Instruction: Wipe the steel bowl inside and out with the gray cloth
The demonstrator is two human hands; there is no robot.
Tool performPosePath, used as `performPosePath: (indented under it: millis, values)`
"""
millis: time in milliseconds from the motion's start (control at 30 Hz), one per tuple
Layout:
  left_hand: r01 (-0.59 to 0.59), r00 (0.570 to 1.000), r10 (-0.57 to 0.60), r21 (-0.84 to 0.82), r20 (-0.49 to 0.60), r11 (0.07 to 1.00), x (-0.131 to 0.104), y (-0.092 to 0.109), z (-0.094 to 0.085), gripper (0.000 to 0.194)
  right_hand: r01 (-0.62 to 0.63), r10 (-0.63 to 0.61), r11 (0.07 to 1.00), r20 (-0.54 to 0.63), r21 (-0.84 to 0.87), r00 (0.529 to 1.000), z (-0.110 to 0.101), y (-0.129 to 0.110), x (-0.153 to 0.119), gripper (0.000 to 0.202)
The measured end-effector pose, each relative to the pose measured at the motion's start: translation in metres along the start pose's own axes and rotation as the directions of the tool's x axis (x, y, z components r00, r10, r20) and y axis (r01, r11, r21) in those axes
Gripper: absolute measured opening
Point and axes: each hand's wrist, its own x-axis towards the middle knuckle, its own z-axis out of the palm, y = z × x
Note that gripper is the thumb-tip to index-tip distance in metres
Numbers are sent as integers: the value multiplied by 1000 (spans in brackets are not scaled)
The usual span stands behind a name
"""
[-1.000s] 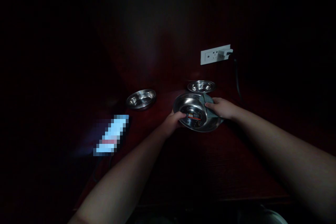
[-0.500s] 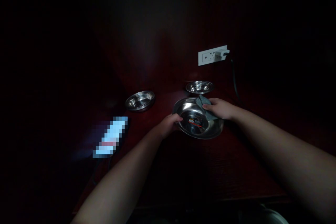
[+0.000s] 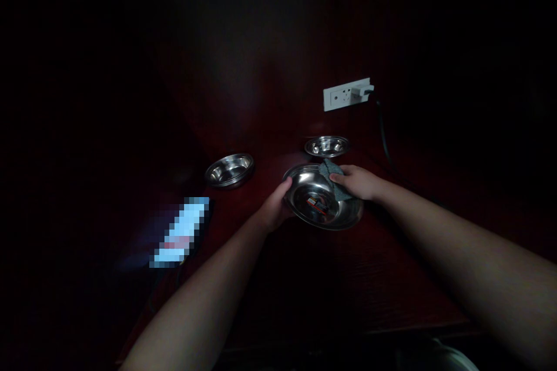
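A shiny steel bowl (image 3: 304,188) with a small printed label on its inside bottom is held tilted above the dark red table. My left hand (image 3: 278,203) grips its left rim, thumb on top and the other fingers hidden underneath. Pinched in my right hand (image 3: 354,181) is a grey-green cloth (image 3: 333,177), pressed on the bowl's far right rim. Behind the held bowl stands another steel bowl (image 3: 327,146). Farther left is a small stack of steel bowls (image 3: 230,170).
A lit screen (image 3: 183,232), blurred into blocks, lies at the left with a cable by it. On the back wall is a white socket panel (image 3: 343,94) with a plug and a dark cord (image 3: 383,133). A pale curved rim (image 3: 455,353) shows below the table's front edge.
The held bowl has turned a little in my left hand, its label now tilted differently. My left thumb has shifted up along the rim. The cloth stays on the bowl's right side.
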Motion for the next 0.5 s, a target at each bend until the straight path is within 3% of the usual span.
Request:
performPosePath:
  millis: [300, 500]
  values:
    - [-139, 988, 134, -63, -72, 988, 1, -5, 2, 56, -66, 65, 997, -28, -40, 997, 1, -1, 3, 29]
    - [-131, 988, 129, -15, -80, 991, 1, -6, -1, 65, -81, 81, 996, -2, -29, 997, 0, -3, -1, 29]
